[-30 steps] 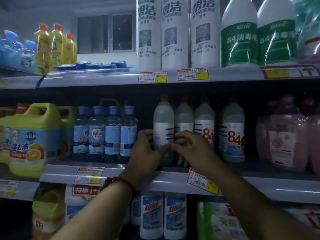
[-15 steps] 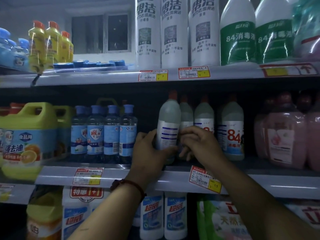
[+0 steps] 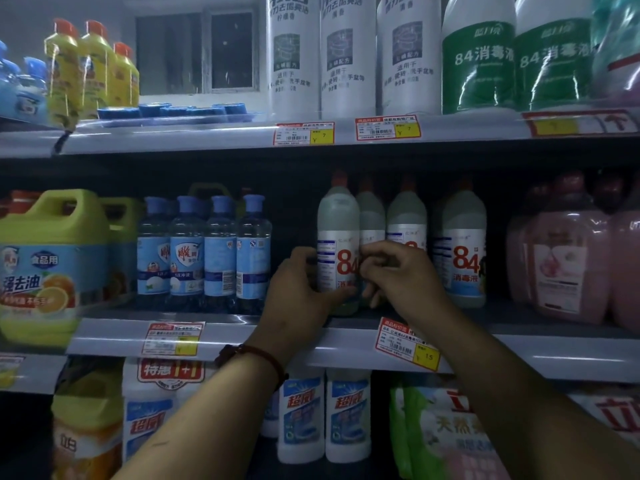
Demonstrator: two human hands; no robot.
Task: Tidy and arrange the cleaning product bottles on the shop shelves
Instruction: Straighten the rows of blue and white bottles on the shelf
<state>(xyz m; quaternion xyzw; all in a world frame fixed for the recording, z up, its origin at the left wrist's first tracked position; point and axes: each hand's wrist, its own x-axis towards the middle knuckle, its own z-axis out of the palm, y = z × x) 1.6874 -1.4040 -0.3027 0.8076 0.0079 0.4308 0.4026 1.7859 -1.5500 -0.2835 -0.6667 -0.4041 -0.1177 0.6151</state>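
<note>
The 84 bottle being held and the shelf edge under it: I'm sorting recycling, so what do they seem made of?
84 bottle: likely translucent matte plastic, judging by its cloudy grey upper body, with a glossy printed label; the left hand grips it. The shelf edge: painted metal or a plastic strip, I can't tell which; smooth and semi-glossy, with long light streaks.

Shop shelves (image 3: 554, 355) with price tags (image 3: 304, 133), stocked bottles (image 3: 462, 251)

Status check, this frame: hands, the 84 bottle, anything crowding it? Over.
Left hand grips front 84 bottle, right hand curled on its right side. Bottle upright, label out. Second 84 bottle close behind.
</note>
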